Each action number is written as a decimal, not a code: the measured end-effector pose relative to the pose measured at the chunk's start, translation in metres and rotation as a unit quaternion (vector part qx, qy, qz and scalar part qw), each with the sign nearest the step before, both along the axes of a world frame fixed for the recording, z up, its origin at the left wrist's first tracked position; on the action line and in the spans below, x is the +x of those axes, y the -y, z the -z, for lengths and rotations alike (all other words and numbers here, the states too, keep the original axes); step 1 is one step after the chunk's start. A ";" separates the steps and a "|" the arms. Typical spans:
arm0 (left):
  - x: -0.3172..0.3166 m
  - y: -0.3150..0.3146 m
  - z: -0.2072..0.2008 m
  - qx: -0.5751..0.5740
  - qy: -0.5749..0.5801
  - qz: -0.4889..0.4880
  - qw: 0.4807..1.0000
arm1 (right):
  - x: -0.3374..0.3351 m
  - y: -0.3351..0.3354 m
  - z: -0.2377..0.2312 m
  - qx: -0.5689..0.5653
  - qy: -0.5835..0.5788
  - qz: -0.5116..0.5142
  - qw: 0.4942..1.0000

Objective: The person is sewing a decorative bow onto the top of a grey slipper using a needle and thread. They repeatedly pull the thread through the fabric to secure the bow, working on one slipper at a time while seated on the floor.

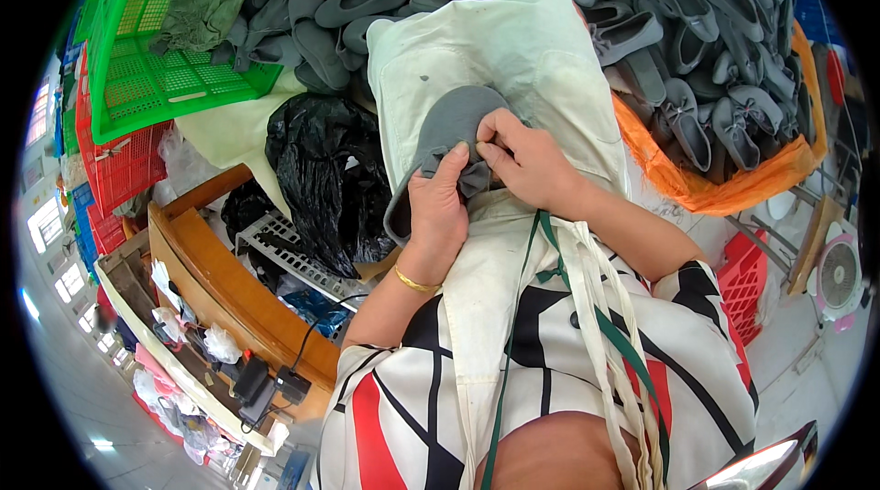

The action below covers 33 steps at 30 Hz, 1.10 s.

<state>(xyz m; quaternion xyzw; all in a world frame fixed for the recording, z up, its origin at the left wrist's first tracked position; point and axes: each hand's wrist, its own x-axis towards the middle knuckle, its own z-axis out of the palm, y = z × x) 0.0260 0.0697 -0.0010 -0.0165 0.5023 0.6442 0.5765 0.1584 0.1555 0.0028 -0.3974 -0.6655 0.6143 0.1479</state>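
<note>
A grey flat shoe (449, 119) with a fabric bow (473, 175) rests over my lap on a pale cloth apron (495, 41). My left hand (438, 210), with a gold bracelet at its wrist, is closed round the shoe's side, its thumb pressed on the upper by the bow. Against the same upper, the fingertips of my right hand (527, 160) are pinched together just above the bow. Whatever they pinch is too small to make out. Part of the shoe's opening is hidden behind my left hand.
Grey shoes (321, 13) lie heaped ahead, beside a green crate (165, 87). An orange-rimmed sack (779, 169) at right holds more bow shoes. At left are a black plastic bag (325, 178) and a wooden drawer unit (229, 284). A white fan (836, 275) stands far right.
</note>
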 end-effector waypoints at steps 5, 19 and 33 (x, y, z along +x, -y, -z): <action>0.011 0.004 0.002 -0.004 -0.036 0.043 0.998 | -0.002 -0.008 -0.002 0.009 0.031 -0.017 0.999; -0.043 -0.058 -0.039 0.039 -0.476 0.517 0.711 | 0.032 -0.022 -0.003 -0.105 -0.164 0.086 0.977; -0.003 -0.042 -0.019 0.053 -0.458 0.371 0.806 | 0.062 -0.021 0.030 -0.352 -0.258 0.215 0.874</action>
